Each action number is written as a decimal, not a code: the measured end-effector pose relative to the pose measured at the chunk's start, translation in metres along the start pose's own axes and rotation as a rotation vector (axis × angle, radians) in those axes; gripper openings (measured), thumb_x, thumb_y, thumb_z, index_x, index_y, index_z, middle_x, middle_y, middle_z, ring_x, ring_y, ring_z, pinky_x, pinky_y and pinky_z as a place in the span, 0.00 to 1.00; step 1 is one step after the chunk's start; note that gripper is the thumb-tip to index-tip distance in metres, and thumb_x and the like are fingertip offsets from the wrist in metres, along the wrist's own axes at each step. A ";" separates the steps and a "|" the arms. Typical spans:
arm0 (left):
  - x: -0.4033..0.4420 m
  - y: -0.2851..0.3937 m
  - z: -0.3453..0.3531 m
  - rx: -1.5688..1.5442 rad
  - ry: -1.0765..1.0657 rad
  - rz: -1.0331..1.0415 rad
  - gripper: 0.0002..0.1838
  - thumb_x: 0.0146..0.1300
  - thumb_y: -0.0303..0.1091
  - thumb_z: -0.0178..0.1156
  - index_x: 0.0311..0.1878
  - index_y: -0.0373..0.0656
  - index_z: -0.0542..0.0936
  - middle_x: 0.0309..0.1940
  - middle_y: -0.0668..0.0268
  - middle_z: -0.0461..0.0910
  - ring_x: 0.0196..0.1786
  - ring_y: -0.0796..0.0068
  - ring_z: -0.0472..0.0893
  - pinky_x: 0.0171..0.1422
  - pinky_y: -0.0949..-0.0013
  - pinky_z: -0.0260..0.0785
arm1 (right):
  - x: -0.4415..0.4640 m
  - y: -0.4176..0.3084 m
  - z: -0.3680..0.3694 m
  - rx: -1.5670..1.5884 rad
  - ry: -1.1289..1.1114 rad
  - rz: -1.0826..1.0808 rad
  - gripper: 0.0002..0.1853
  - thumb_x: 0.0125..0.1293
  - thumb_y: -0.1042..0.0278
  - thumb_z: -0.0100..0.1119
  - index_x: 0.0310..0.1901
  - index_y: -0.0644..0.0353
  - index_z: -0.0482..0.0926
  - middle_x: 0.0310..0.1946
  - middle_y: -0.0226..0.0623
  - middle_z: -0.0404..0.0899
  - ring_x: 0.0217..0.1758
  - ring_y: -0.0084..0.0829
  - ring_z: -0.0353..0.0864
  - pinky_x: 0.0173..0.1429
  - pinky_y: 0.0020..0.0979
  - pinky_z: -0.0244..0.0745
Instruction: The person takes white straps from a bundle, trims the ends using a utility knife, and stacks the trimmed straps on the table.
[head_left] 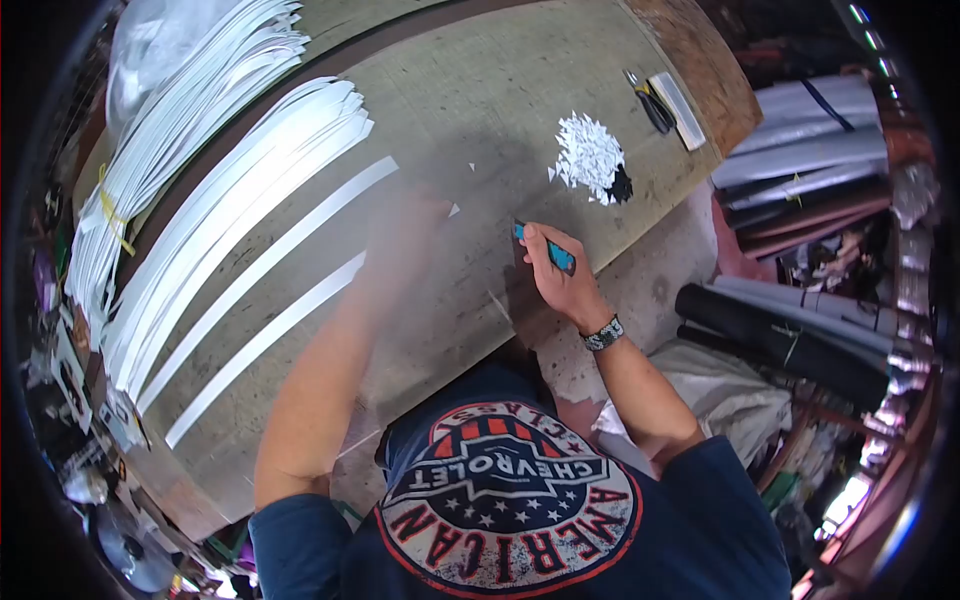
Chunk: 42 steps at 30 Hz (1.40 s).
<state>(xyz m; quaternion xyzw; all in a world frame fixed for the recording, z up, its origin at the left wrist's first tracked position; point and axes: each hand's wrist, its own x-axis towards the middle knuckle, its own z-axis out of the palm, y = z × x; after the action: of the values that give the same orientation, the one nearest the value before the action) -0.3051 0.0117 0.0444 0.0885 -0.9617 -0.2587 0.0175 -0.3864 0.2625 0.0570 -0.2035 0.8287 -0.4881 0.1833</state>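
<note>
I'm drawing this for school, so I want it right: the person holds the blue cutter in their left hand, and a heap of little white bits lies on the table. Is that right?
Not quite: the blue cutter is in the person's right hand, as the head view shows. The heap of little white bits does lie on the table.

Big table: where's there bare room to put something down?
Widest: upper middle of the table, between the bundle of white strips and the heap of white bits. A smaller patch lies between the lower loose strip and the left forearm. Crowded: the left, with strips; the right end, with heap, pliers and pale block; around the right hand, holding a cutter.
</note>
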 end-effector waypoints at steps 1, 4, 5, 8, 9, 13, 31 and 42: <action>0.005 -0.002 -0.003 -0.030 -0.058 -0.021 0.15 0.69 0.27 0.68 0.57 0.48 0.92 0.48 0.62 0.85 0.56 0.55 0.83 0.61 0.52 0.78 | -0.005 -0.003 0.008 0.025 0.028 0.054 0.18 0.84 0.59 0.59 0.50 0.70 0.86 0.40 0.49 0.88 0.42 0.44 0.89 0.49 0.38 0.80; 0.003 -0.021 0.009 -0.125 0.025 0.068 0.14 0.70 0.26 0.68 0.56 0.47 0.92 0.47 0.61 0.86 0.54 0.54 0.84 0.61 0.52 0.77 | -0.024 -0.028 0.043 0.263 0.158 0.202 0.19 0.86 0.58 0.57 0.52 0.71 0.85 0.39 0.44 0.88 0.40 0.33 0.89 0.47 0.33 0.81; 0.004 -0.028 0.013 -0.159 0.062 0.110 0.14 0.70 0.26 0.68 0.56 0.47 0.92 0.48 0.61 0.86 0.54 0.53 0.84 0.61 0.52 0.76 | -0.028 -0.035 0.056 0.369 0.214 0.239 0.20 0.86 0.58 0.56 0.52 0.71 0.85 0.39 0.42 0.88 0.40 0.30 0.89 0.46 0.32 0.81; 0.007 -0.040 0.019 -0.159 0.043 0.163 0.15 0.70 0.26 0.68 0.57 0.46 0.92 0.47 0.59 0.85 0.52 0.53 0.84 0.59 0.53 0.76 | -0.031 -0.041 0.097 0.366 0.322 0.139 0.20 0.87 0.58 0.55 0.56 0.71 0.84 0.39 0.40 0.87 0.39 0.26 0.88 0.45 0.30 0.80; 0.008 -0.040 0.018 -0.193 0.043 0.167 0.15 0.70 0.26 0.68 0.57 0.46 0.92 0.46 0.59 0.84 0.51 0.53 0.83 0.58 0.54 0.75 | -0.030 -0.043 0.107 0.368 0.357 0.105 0.20 0.87 0.59 0.54 0.56 0.71 0.84 0.39 0.40 0.86 0.39 0.27 0.88 0.45 0.30 0.80; 0.009 -0.041 0.013 -0.278 0.039 0.173 0.15 0.69 0.27 0.69 0.58 0.46 0.92 0.44 0.58 0.83 0.48 0.54 0.83 0.55 0.55 0.76 | -0.023 -0.048 0.132 0.266 0.408 0.053 0.18 0.87 0.62 0.51 0.62 0.69 0.82 0.41 0.50 0.85 0.43 0.42 0.89 0.49 0.37 0.80; 0.012 -0.035 0.001 -0.275 -0.072 0.115 0.15 0.71 0.28 0.70 0.59 0.46 0.92 0.43 0.59 0.82 0.46 0.57 0.84 0.53 0.57 0.77 | -0.013 -0.051 0.145 0.120 0.454 0.066 0.16 0.85 0.67 0.53 0.62 0.71 0.81 0.47 0.55 0.85 0.49 0.52 0.87 0.54 0.42 0.80; 0.011 -0.037 0.003 -0.187 -0.056 0.166 0.14 0.72 0.29 0.69 0.59 0.47 0.92 0.44 0.61 0.82 0.46 0.57 0.85 0.52 0.56 0.78 | -0.009 -0.057 0.141 0.112 0.437 0.080 0.15 0.83 0.71 0.55 0.62 0.71 0.81 0.46 0.54 0.85 0.47 0.51 0.87 0.53 0.42 0.80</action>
<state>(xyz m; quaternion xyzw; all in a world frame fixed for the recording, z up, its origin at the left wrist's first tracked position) -0.3106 -0.0204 0.0236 -0.0007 -0.9376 -0.3472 0.0200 -0.2990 0.1385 0.0437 -0.0498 0.8278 -0.5580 0.0296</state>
